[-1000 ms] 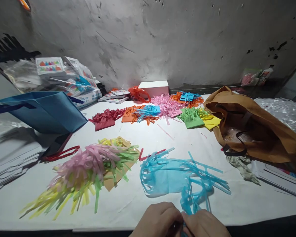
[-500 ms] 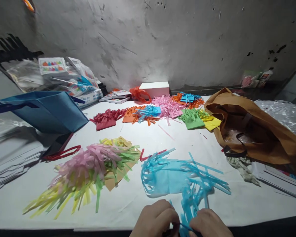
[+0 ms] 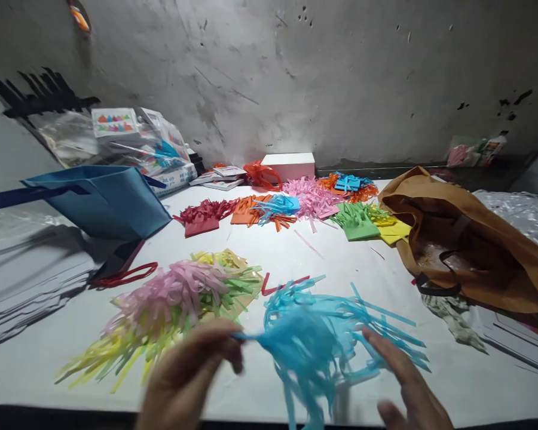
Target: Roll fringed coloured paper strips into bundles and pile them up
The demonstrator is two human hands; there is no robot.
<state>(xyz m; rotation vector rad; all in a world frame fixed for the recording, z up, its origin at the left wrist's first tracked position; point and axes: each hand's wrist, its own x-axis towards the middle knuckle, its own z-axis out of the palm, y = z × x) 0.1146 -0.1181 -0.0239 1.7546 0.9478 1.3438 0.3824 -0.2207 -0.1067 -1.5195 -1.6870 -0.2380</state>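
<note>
My left hand (image 3: pixel 197 364) pinches the twisted end of a blue tissue-paper tassel (image 3: pixel 302 346), holding it up over the front of the table. The tassel's strips hang down and are smeared by motion. To its right my right hand (image 3: pixel 406 379) is open, fingers apart, with nothing in it. Behind the tassel lies a fringed blue tissue sheet (image 3: pixel 385 334), partly hidden by it. Left of these, a fringed pile of pink (image 3: pixel 179 292), yellow and green strips rests on the table, my left hand covering part of its near side.
A blue bag (image 3: pixel 101 203) stands at the left, near red cord (image 3: pixel 128 276). An open brown bag (image 3: pixel 470 245) lies at the right. Along the back are fringed bundles in red (image 3: pixel 201 224), orange, pink and green (image 3: pixel 358 226), plus a white box (image 3: pixel 291 164).
The hands have risen and spread apart. My left hand has lifted the blue tassel leftward into view, while my right hand has let go. The view has shifted slightly.
</note>
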